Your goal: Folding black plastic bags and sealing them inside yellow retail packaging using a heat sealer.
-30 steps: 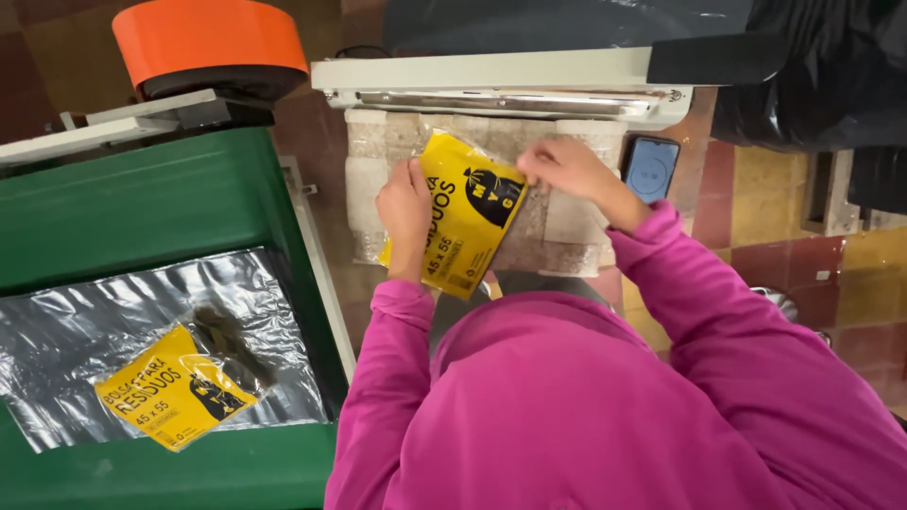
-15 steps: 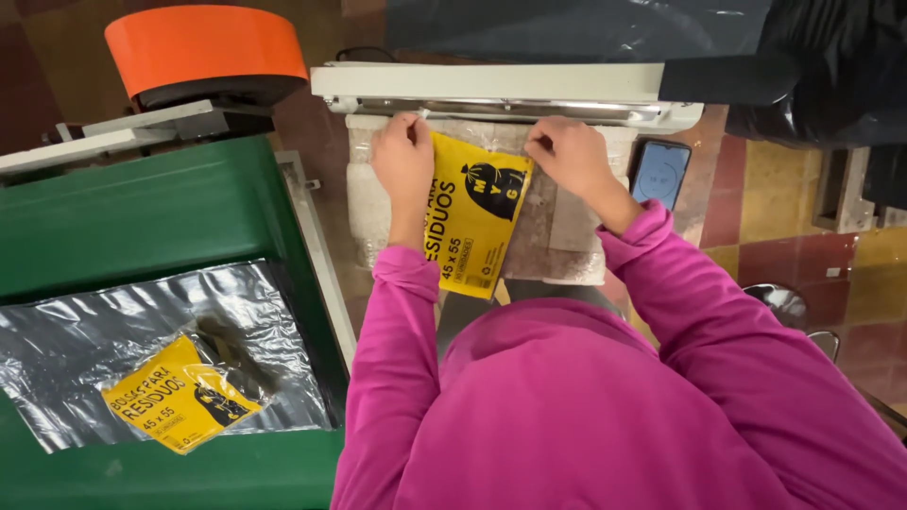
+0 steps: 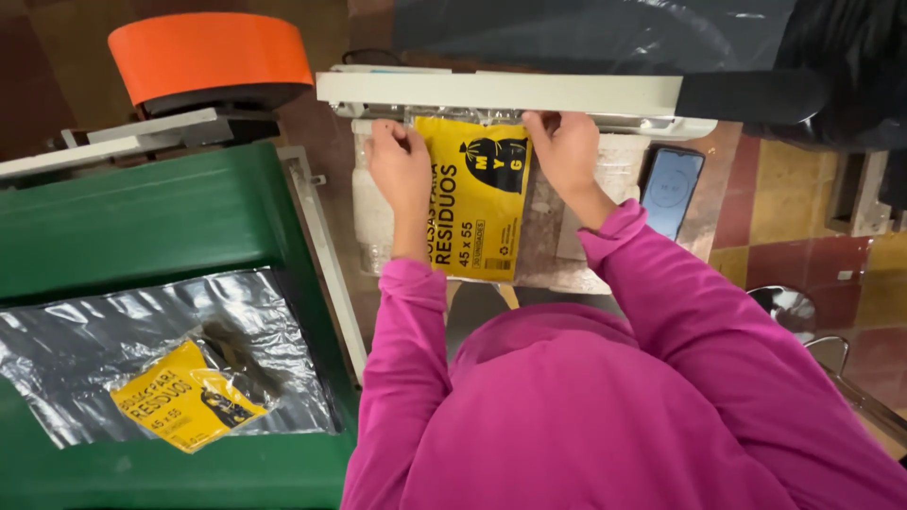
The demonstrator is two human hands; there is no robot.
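Right now both hands hold one yellow packet [image 3: 477, 194] up against a long white sealing bar [image 3: 501, 94] at the far edge of the small work surface [image 3: 557, 246]. Left hand [image 3: 402, 170] is closed on the packet's left top corner, fingers curled over the clear film there. Right hand [image 3: 565, 151] is closed on the right top corner, thumb and fingers pinching the film just under the bar. The packet is a flat rectangle in clear plastic, with black lettering running down its left side and a round black emblem near its top; its top edge lies under the bar, and its lower end reaches toward the near edge of the surface.

A dark phone [image 3: 669, 192] lies on the surface's right edge, just beside the right wrist. To the left stands a green bin [image 3: 142, 208], and in it lies a second yellow packet [image 3: 184, 397] of the same kind, tilted, on crinkled silver film [image 3: 113, 331]. Beyond the bin's far edge sits an orange roll [image 3: 210, 55]. Pink sleeves [image 3: 661, 312] fill the foreground.
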